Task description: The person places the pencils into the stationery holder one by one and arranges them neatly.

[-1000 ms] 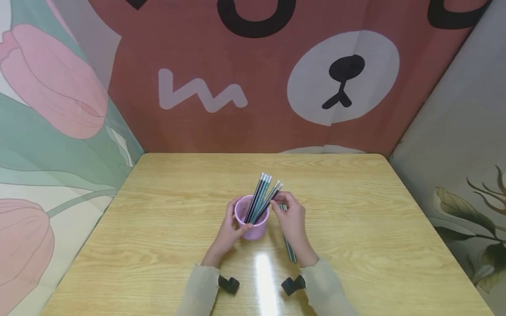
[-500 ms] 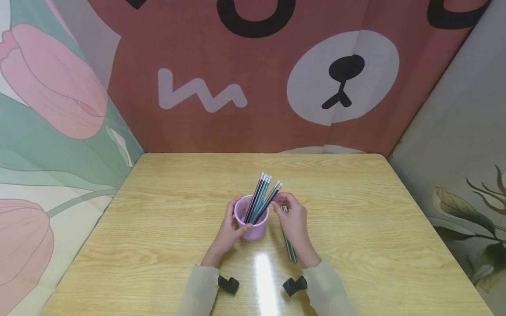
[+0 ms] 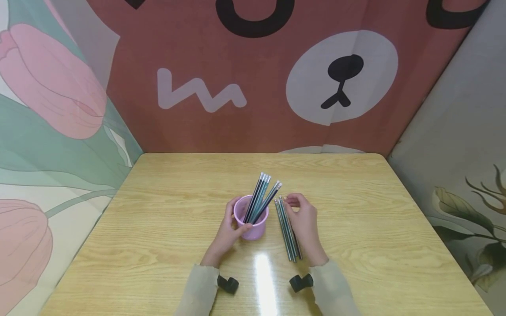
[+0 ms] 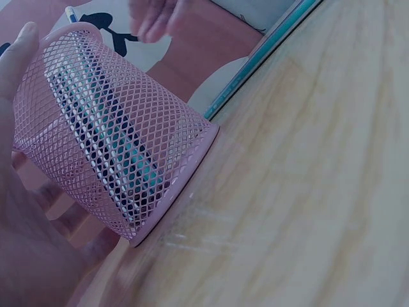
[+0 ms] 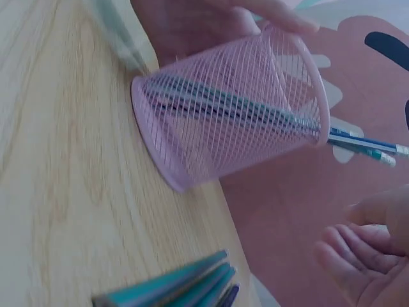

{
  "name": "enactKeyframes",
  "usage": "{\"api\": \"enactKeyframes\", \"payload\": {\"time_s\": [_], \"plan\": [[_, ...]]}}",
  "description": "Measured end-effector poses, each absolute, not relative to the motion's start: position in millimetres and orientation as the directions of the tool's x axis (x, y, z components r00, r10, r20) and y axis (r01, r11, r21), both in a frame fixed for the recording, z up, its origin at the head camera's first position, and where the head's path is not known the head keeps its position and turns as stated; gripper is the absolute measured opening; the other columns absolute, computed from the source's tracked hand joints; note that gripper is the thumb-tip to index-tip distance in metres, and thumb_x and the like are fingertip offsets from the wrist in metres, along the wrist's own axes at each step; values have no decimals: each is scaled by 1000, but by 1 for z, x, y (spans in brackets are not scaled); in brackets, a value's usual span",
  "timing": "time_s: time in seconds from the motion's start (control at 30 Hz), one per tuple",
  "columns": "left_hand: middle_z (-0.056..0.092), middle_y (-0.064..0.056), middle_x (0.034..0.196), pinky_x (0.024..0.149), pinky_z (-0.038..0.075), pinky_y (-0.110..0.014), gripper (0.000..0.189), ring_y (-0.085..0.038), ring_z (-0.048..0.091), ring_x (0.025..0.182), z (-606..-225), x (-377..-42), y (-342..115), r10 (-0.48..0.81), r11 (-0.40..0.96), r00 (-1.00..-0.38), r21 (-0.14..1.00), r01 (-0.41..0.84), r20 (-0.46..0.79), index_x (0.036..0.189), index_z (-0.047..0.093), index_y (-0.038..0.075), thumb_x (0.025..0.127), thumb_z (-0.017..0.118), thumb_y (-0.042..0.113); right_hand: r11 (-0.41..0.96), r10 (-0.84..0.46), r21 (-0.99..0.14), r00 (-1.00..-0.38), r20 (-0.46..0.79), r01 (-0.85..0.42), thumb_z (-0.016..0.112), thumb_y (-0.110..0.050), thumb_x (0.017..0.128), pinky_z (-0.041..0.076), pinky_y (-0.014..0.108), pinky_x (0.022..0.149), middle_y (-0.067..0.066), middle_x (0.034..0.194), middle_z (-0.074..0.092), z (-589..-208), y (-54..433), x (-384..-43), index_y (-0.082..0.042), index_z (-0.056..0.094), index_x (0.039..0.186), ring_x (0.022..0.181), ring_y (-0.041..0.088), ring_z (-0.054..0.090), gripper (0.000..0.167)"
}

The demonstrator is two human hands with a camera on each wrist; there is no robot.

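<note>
My left hand (image 3: 227,235) grips a pink mesh pencil cup (image 3: 253,231) standing on the table, fingers behind it and thumb at the near rim. Several pencils (image 3: 257,202) with white erasers up lean inside the cup in two bunches. In the left wrist view, they show through the mesh cup wall (image 4: 108,134). To the right of the cup, several teal and dark pencils (image 3: 286,232) lie side by side on the table. My right hand (image 3: 303,219) hovers by their far ends. In the right wrist view, that right hand (image 5: 367,256) has loosely bent fingers and holds nothing.
The wooden table (image 3: 158,210) reaches to a red fabric backdrop (image 3: 197,131) with a bear print. Patterned fabric walls (image 3: 71,166) flank both sides. Black wrist cameras (image 3: 228,285) sit at both cuffs.
My right hand has drawn away from the pencils in the cup and shifted right, uncovering the pencils on the table. The left hand and the cup have stayed in place.
</note>
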State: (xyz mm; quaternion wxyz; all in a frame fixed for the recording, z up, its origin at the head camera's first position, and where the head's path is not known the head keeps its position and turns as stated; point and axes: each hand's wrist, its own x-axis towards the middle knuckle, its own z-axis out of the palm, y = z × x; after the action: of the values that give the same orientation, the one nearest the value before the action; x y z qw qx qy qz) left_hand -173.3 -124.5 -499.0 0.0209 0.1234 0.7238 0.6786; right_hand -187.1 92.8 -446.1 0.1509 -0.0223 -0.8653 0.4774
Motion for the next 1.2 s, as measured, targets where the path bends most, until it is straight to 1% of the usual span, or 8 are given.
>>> {"api": "enactKeyframes", "payload": {"time_s": [0.13, 0.23, 0.43, 0.53, 0.7, 0.77, 0.97, 1.2], "plan": [[35, -9, 152, 110, 37, -58, 83, -40, 45, 131, -499, -173, -125, 208, 51, -968, 987, 154, 141, 151, 22, 15, 85, 72, 12, 574, 171, -818, -973, 157, -31, 65, -6, 88, 59, 40, 80, 18, 100, 71, -449, 100, -188, 3, 64, 109, 92, 30, 69, 23], [35, -11, 153, 111, 36, -59, 83, -40, 44, 132, -498, -173, -125, 208, 48, -968, 987, 151, 138, 151, 22, 14, 85, 72, 9, 597, 163, -802, -982, 94, 22, 64, -6, 88, 59, 38, 79, 18, 100, 70, -452, 103, -189, 4, 63, 111, 91, 28, 68, 25], [32, -13, 154, 112, 33, -61, 85, -42, 41, 134, -499, -173, -124, 209, 38, -970, 991, 131, 120, 152, 20, 14, 85, 71, 5, 670, 158, -738, -987, 41, 77, 66, -6, 88, 60, 33, 73, 18, 96, 70, -459, 106, -190, 5, 63, 109, 85, 25, 67, 24], [32, -11, 154, 112, 33, -60, 86, -39, 41, 134, -499, -174, -124, 214, 43, -970, 991, 129, 117, 152, 19, 14, 85, 72, 9, 705, 156, -702, -988, 14, 101, 66, -7, 87, 59, 32, 69, 17, 94, 70, -462, 107, -191, 4, 64, 107, 81, 24, 67, 23], [34, -8, 153, 112, 33, -61, 87, -39, 42, 134, -499, -174, -125, 221, 53, -968, 989, 137, 123, 152, 20, 15, 84, 74, 21, 763, 147, -629, -987, -59, 151, 66, -9, 87, 56, 28, 62, 14, 91, 71, -468, 110, -192, 2, 65, 104, 73, 19, 65, 20], [34, -8, 153, 112, 33, -61, 87, -39, 42, 134, -499, -173, -124, 222, 53, -967, 989, 136, 121, 152, 20, 15, 84, 74, 22, 775, 142, -612, -987, -72, 156, 67, -10, 87, 56, 27, 60, 13, 91, 71, -470, 111, -193, 2, 65, 104, 71, 18, 65, 21], [34, -9, 153, 112, 34, -60, 84, -40, 42, 133, -498, -173, -124, 209, 50, -971, 990, 132, 118, 152, 21, 14, 85, 72, 13, 799, 125, -587, -991, -57, 135, 69, -11, 85, 53, 28, 58, 11, 87, 70, -474, 111, -196, 2, 66, 100, 69, 18, 63, 20], [33, -10, 153, 112, 35, -59, 84, -41, 42, 133, -498, -173, -124, 210, 51, -970, 989, 139, 126, 151, 21, 14, 85, 72, 12, 813, 129, -563, -989, -72, 147, 70, -10, 83, 50, 27, 56, 9, 81, 68, -476, 111, -199, 1, 66, 96, 66, 18, 60, 17]]}}
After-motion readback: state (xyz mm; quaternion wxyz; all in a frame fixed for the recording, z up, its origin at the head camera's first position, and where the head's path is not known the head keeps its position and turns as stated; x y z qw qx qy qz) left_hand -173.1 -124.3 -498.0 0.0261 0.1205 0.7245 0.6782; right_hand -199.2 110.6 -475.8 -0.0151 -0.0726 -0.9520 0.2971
